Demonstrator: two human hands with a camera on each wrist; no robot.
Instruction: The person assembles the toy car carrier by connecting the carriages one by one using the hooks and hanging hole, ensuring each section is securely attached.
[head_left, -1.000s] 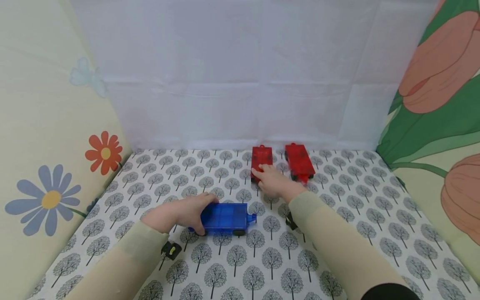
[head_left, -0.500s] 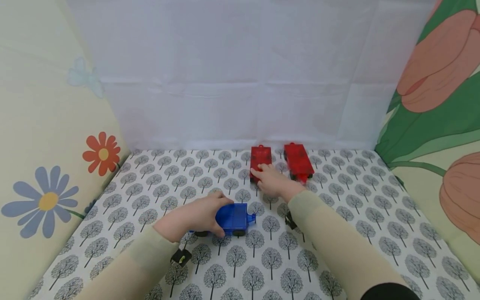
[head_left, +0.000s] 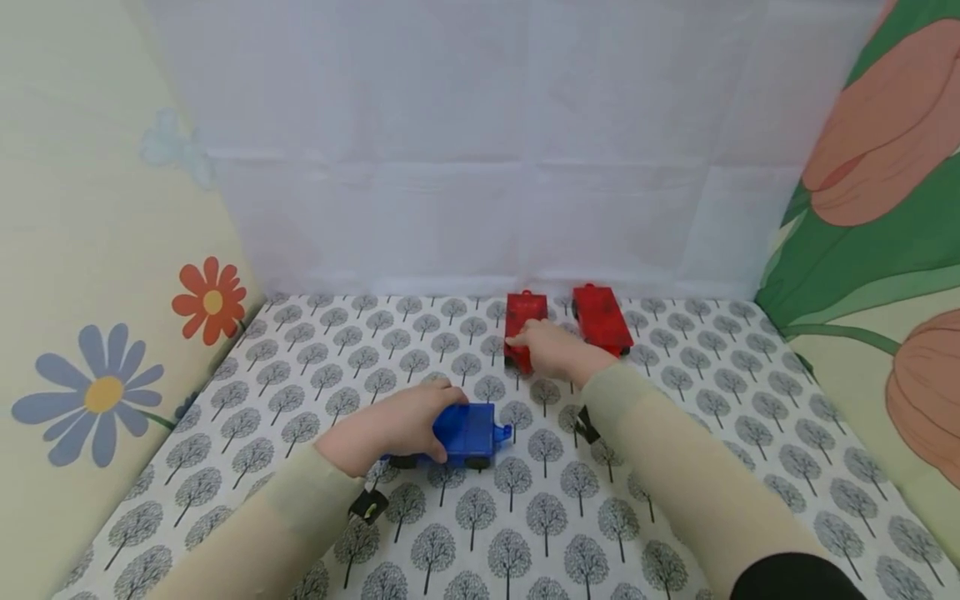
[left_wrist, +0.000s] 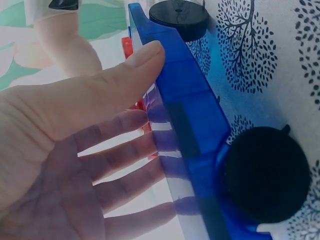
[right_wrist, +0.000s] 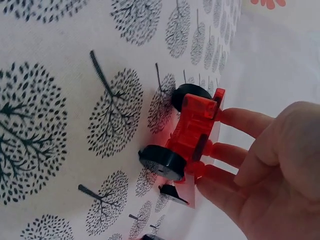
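A translucent blue toy car point(head_left: 468, 433) with black wheels and a small hitch stands across the tree-print cloth. My left hand point(head_left: 408, 421) grips it across its width, thumb against the near side and fingers over the far side. Further back is a translucent red toy car point(head_left: 525, 308), pointing away from me, with a ring at its far end. My right hand point(head_left: 555, 346) lies over its near part. In the right wrist view, extended fingertips touch the top of this red car point(right_wrist: 197, 120), while the thumb stays off it.
A second red toy car point(head_left: 602, 317) stands right of the first, slightly angled. The tree-print cloth point(head_left: 300, 383) runs back to a white hanging sheet point(head_left: 450, 208). Flower-printed panels stand on the left point(head_left: 97, 250) and right point(head_left: 885, 217).
My left hand has slid right along the blue car, from its left end to nearer its middle. My right hand has shifted slightly on the red car. The cars stay in place.
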